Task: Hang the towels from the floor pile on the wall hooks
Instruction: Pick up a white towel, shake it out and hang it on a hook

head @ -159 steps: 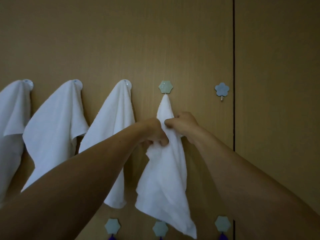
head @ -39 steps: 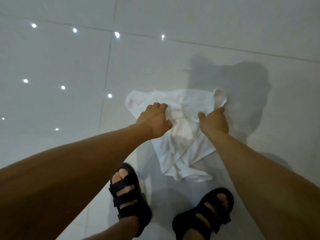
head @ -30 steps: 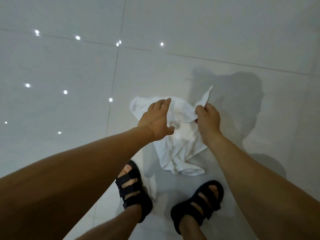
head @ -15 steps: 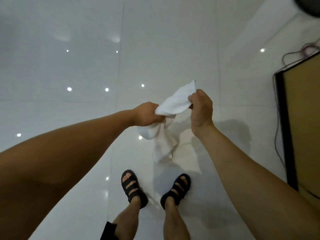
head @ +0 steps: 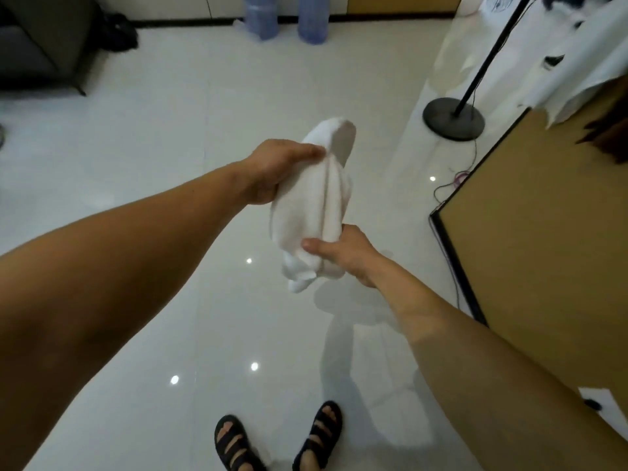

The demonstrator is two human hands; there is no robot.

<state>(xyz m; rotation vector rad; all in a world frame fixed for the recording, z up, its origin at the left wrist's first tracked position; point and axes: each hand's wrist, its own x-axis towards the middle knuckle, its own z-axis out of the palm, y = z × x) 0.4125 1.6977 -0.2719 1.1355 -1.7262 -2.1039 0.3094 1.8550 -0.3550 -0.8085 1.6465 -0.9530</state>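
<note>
The tiled floor (head: 170, 113) no longer carries the white towel (head: 316, 198): since the earlier frame we have lifted it. It is now held in the air to the left of the brown wall panel (head: 543, 249), apart from it. No pile shows on the floor and the hooks are out of view, so we judge that hanging remains. The towel's long axis runs away from us, bunched end far, loose end near. Our left hand (head: 272, 171) grips the far end with its fingers curled round it. Our right hand (head: 343, 256) pinches the near end.
</note>
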